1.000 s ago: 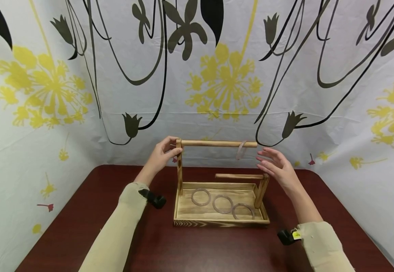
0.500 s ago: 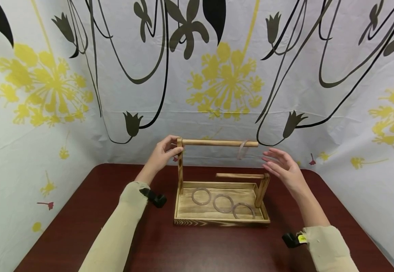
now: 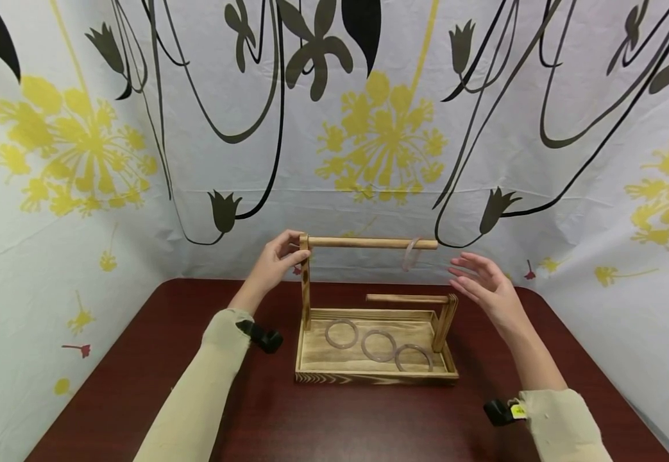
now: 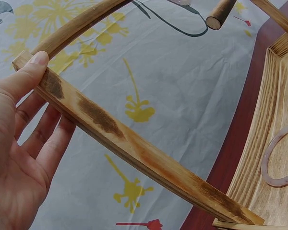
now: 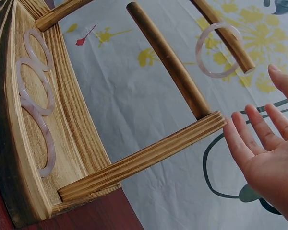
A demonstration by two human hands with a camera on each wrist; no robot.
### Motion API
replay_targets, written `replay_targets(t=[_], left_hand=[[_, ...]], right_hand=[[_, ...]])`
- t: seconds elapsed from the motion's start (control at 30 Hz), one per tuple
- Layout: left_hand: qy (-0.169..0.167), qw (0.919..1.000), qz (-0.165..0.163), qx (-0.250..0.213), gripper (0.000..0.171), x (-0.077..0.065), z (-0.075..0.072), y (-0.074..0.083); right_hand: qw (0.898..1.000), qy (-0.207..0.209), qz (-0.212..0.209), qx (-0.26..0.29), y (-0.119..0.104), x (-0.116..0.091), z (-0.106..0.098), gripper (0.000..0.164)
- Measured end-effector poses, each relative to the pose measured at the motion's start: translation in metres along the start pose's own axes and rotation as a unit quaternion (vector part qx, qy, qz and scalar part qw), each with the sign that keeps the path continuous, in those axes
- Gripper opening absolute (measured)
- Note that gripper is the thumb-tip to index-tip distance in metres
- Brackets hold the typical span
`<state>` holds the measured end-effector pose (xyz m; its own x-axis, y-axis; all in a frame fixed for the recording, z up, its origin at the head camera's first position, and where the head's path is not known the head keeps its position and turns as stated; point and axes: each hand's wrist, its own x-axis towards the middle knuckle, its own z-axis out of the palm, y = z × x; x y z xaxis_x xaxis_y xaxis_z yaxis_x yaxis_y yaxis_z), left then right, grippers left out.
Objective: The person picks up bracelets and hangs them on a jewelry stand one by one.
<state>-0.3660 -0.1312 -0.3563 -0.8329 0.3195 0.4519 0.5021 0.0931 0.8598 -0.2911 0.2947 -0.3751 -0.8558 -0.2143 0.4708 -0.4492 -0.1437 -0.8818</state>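
Note:
A wooden bangle stand [image 3: 377,379] has a tray base, a tall post with an upper rod [image 3: 363,242], and a shorter post with a lower rod [image 3: 406,299]. My left hand [image 3: 273,264] pinches the top of the tall post [image 4: 105,117], thumb in front and fingers behind. One pale pinkish bangle [image 5: 198,55] hangs on the upper rod near its free end. Three similar bangles lie in the tray, among them a left bangle [image 3: 341,348] and a right bangle [image 3: 414,347]. My right hand [image 3: 490,292], holding nothing, is spread to the right of the rod's end.
The stand sits on a dark reddish-brown table [image 3: 334,423]. Behind and at both sides hangs a white cloth [image 3: 288,160] printed with yellow flowers and dark stems. Each sleeve carries a small black wrist camera [image 3: 262,336].
My right hand has drawn away to the right from the upper rod's free end. The hanging bangle stays put, and my left hand keeps its hold on the post.

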Motion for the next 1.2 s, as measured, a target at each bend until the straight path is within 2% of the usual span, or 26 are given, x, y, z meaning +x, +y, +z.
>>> replay_targets(t=[0.3,0.57,0.6,0.77,0.83,1.2], left_hand=[[0.002,0.9998,0.011,0.017,0.029,-0.003,-0.001,-0.003],[0.004,0.9999,0.001,0.013,0.027,-0.003,0.0,-0.005],[0.004,1.0,-0.003,0.009,0.027,-0.004,0.001,0.0],[0.0,1.0,-0.005,0.003,0.028,-0.003,0.002,0.001],[0.0,1.0,-0.002,0.008,0.028,-0.002,0.001,-0.004],[0.0,0.9999,0.009,0.01,0.028,-0.001,0.0,-0.003]], right_hand=[[1.0,0.005,-0.006,-0.013,-0.001,-0.007,0.002,0.046],[0.999,-0.003,-0.033,0.011,-0.001,-0.014,0.005,0.046],[0.999,-0.006,-0.038,0.017,-0.002,-0.015,0.005,0.047],[0.999,-0.009,-0.043,0.032,-0.004,-0.017,0.007,0.047],[0.999,-0.006,-0.042,0.028,-0.006,-0.018,0.009,0.047],[0.999,-0.007,-0.043,0.014,-0.009,-0.023,0.018,0.048]])
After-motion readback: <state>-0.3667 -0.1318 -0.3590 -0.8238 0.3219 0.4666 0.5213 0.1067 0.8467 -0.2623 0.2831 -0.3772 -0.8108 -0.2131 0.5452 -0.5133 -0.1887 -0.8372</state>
